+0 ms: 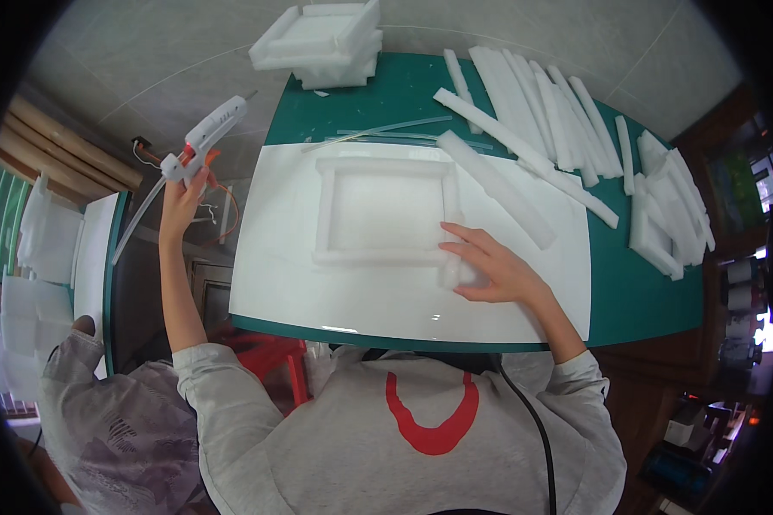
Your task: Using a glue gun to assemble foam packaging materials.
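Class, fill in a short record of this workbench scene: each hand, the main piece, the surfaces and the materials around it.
Left hand: gripping a white glue gun, raised left of the table
Right hand: spread open at the right side of the foam frame
Main piece: the foam frame, white, rectangular, with raised edges
Surfaces: white board on a green tabletop
Far left corner: stacked foam pieces
Far right: loose foam strips

A craft workshop, judging by glue gun point(217, 125), foam strips point(545, 116), worktable point(640, 296).
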The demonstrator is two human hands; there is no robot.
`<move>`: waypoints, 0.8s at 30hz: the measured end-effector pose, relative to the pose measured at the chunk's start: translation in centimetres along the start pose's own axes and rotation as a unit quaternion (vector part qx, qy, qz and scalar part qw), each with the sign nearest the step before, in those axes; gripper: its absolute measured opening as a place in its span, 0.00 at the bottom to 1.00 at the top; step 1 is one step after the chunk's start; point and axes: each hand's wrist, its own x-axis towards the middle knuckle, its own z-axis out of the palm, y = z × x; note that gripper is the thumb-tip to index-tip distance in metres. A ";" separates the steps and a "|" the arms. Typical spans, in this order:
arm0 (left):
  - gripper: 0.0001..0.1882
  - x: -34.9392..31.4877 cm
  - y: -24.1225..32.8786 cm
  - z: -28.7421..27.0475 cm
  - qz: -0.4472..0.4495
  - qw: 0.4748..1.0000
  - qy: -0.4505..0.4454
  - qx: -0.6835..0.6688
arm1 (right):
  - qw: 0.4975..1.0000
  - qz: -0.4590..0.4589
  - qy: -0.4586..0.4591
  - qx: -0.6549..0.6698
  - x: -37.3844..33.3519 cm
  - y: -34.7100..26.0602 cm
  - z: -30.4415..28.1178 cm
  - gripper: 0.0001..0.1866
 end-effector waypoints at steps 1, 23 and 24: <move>0.17 -0.6 1.3 0.7 0.021 0.999 0.016 -0.037 | 1.000 0.001 0.000 0.002 0.2 0.1 0.2 0.29; 0.16 -5.7 4.7 5.8 -0.138 0.979 -0.077 -0.125 | 0.998 0.034 0.016 0.058 2.0 0.5 1.1 0.32; 0.14 -5.8 4.4 6.2 -0.151 0.979 -0.077 -0.111 | 0.998 0.032 0.020 0.057 2.0 0.6 1.1 0.32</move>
